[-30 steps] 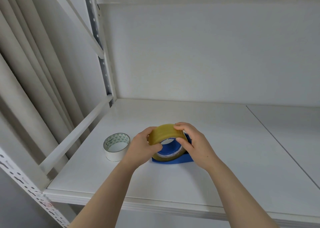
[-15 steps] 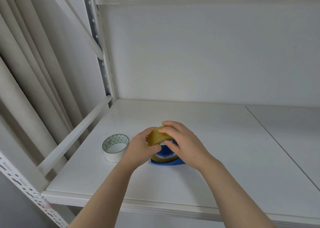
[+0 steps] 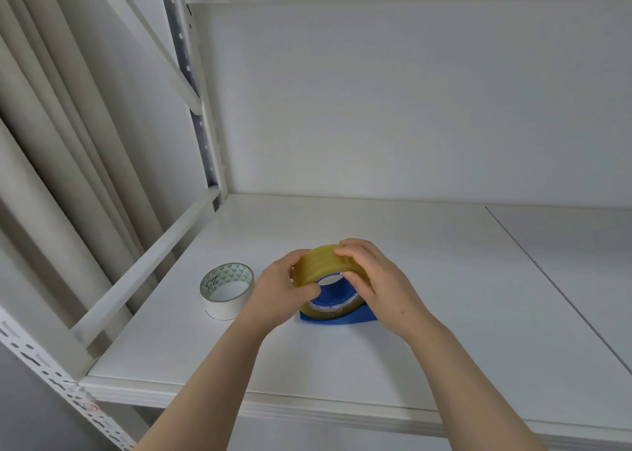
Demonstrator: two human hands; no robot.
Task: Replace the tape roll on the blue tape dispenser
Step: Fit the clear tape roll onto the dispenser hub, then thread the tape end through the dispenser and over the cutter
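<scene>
A yellowish clear tape roll stands on edge on the blue tape dispenser, which rests on the white shelf. The dispenser's blue hub shows through the roll's hole. My left hand grips the roll's left side, thumb on its front rim. On the right, my right hand holds the roll with fingers curled over the top and right edge. Most of the dispenser is hidden behind the roll and my hands.
A white tape roll with a green-patterned core lies flat to the left of my left hand. A white rail and slotted upright bound the shelf's left side. The back wall stands behind; a seam runs down the shelf at right.
My right hand slid from covering the roll's front to its top and right edge, exposing the hole and blue hub. The roll sits slightly more tilted toward me.
</scene>
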